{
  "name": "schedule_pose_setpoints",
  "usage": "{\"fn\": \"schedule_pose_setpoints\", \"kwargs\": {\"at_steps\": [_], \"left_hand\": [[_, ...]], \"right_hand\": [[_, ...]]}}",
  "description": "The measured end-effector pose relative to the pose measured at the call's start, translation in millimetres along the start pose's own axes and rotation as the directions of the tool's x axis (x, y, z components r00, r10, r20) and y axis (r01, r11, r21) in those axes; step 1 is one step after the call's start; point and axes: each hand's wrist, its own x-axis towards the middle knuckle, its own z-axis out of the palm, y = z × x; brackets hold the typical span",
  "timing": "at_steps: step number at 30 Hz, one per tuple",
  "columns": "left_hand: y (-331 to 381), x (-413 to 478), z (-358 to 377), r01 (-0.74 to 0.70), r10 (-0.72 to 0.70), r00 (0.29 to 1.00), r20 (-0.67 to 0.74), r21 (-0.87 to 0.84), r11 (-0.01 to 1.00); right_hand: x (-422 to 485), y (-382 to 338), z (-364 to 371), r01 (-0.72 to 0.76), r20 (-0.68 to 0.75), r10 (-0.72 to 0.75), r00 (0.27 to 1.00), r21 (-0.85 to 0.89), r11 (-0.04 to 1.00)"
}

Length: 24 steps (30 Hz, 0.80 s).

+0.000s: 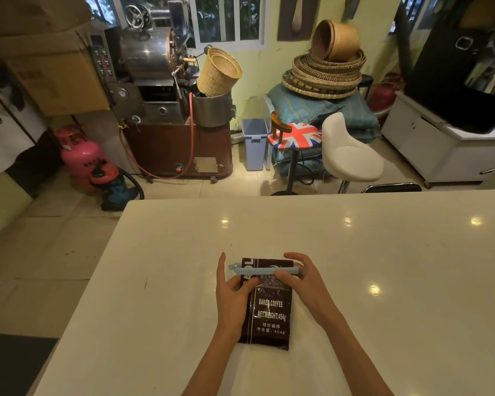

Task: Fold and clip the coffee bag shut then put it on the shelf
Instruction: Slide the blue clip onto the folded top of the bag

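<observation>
The left hand covers the left edge of the coffee bag, and the right hand hides the right end of the pale blue clip, so whether the clip is closed there cannot be told. Both forearms run off the frame at 6 o'clock. The tabletop is cut off at 3 and 6 o'clock. The bag's small upper print is unreadable.

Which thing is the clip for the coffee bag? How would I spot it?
Find the big white table and the dark coffee bag lying flat between two hands. Across the bag's far end sits the clip: a long, thin, pale blue stick, the only light-coloured thing on the bag.
</observation>
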Motion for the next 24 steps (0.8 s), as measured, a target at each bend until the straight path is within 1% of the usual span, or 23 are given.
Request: {"fn": "schedule_pose_setpoints", "kwargs": {"at_steps": [4,8,10,13,17,24], "left_hand": [[-1.0,-0.2,0.6,-0.013,0.013,1.0,0.003,-0.016,1.0],[-2.8,1.5,-2.9,0.008,-0.008,1.0,-0.004,0.002,1.0],[-4.1,3.3,-2.0,0.01,-0.01,1.0,0.0,0.015,1.0],[-4.1,3.9,1.7,0.012,-0.012,1.0,-0.006,-0.009,1.0],[-3.6,4.0,0.3,0.001,-0.003,0.999,-0.047,-0.046,0.999],[-8.3,8.2,0.4,-0.005,0.003,0.998,-0.055,-0.033,0.999]], "right_hand": [[-3.2,2.1,-2.4,0.032,0.019,-0.033,0.999,0.051,0.998],[-2.6,3.2,-11.9,0.014,-0.032,-0.011,0.999,0.113,0.993],[-2.6,2.3,-9.1,0.019,-0.029,-0.016,0.999,0.096,0.995],[-1.8,1.5,2.4,0.034,-0.022,-0.033,0.999,0.068,0.997],[1.0,2.9,8.6,0.022,-0.03,-0.02,0.999,0.096,0.995],[3.7,4.7,14.2,0.013,-0.026,-0.009,1.0,0.137,0.99]]}}
